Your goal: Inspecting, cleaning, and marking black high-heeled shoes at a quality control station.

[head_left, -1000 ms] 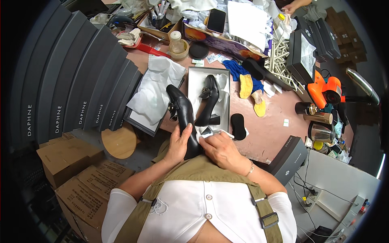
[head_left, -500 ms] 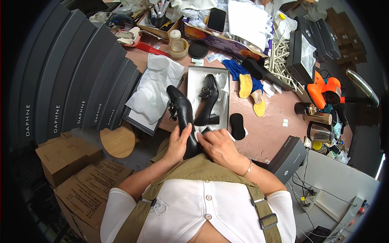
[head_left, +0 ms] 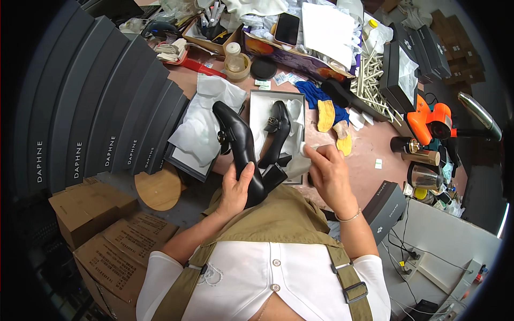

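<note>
**Right hand lifts off the shoe with white tissue**

The right hand (head_left: 332,179) has its fingertips pinched shut on a wad of white tissue (head_left: 301,160), just right of frame centre. A second ago this hand lay low against the heel of the shoe; it has since risen up and to the right, clear of it. The left hand (head_left: 235,190) still cups the black heeled shoe (head_left: 241,147) from below, thumb along its side, fingers wrapped round the rear part. The shoe sits at mid-frame, its long axis running from the block heel at lower right up to the toe at upper left; the metal buckle faces left. It has tilted little since before. Just beside it to the right, the open white shoebox (head_left: 257,107) holds the matching second shoe (head_left: 276,131), toe pointing to the top of the frame. Tissue paper (head_left: 206,120) lies in the lid at left, on the cluttered pinkish table (head_left: 369,150).
</note>
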A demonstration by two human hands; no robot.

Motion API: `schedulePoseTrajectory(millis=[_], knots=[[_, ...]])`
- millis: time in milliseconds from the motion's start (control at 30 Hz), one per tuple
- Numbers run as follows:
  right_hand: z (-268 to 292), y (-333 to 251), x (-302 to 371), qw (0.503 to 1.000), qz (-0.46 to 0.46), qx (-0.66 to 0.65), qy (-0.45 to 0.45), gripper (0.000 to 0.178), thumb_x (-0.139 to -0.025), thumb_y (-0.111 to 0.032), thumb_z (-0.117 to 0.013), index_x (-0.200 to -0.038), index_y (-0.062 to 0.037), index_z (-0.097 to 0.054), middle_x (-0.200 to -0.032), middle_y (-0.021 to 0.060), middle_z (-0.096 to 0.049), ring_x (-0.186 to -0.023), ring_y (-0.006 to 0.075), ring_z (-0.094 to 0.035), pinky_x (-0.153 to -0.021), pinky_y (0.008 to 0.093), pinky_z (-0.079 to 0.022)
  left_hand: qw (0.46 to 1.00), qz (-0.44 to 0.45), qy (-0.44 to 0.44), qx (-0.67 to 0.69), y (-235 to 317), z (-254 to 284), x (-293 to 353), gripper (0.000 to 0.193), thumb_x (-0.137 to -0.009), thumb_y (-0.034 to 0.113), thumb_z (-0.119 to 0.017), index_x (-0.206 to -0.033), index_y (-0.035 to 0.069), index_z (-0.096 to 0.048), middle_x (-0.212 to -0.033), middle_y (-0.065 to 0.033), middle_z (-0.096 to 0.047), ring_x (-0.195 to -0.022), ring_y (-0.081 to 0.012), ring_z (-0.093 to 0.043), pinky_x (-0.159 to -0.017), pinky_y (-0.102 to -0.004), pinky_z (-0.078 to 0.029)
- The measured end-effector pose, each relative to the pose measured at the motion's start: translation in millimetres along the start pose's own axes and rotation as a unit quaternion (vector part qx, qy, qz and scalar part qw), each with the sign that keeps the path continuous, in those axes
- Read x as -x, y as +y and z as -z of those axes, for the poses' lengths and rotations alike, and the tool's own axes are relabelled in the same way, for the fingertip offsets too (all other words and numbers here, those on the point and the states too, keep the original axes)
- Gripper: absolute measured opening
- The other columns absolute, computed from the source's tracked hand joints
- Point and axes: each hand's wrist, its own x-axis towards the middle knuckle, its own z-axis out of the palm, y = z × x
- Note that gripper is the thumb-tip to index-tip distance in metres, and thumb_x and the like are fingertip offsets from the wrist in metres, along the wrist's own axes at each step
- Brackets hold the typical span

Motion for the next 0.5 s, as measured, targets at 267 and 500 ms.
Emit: schedulePoseTrajectory(millis=[267, 500], knots=[[-20, -32, 11, 0.991, 0.078, -0.084, -0.075, 0.044, -0.075, 0.002, -0.065, -0.119, -0.0055, -0.065, -0.089, 0.0083, -0.056, -0.078, 0.0229, -0.055, -0.072, 0.0346, -0.045, 0.999, -0.032, 0.028, 0.018, 7, -1, -2, 0.031, -0.100, 0.030, -0.052, -0.114, 0.002, -0.055, -0.095, -0.0033, -0.060, -0.084, -0.0080, -0.054, -0.075, -0.0242, -0.046], [-48, -41, 30, 0.985, 0.129, 0.045, -0.102, 0.052, -0.072, -0.005, -0.069, -0.123, -0.0092, -0.063, -0.084, 0.0026, -0.054, -0.077, 0.0179, -0.053, -0.068, 0.0330, -0.036, 0.996, 0.004, 0.064, 0.067, 1, 1, -2, 0.026, -0.099, 0.026, -0.054, -0.108, 0.001, -0.059, -0.090, -0.0004, -0.058, -0.080, -0.0071, -0.050, -0.073, -0.0245, -0.044]])
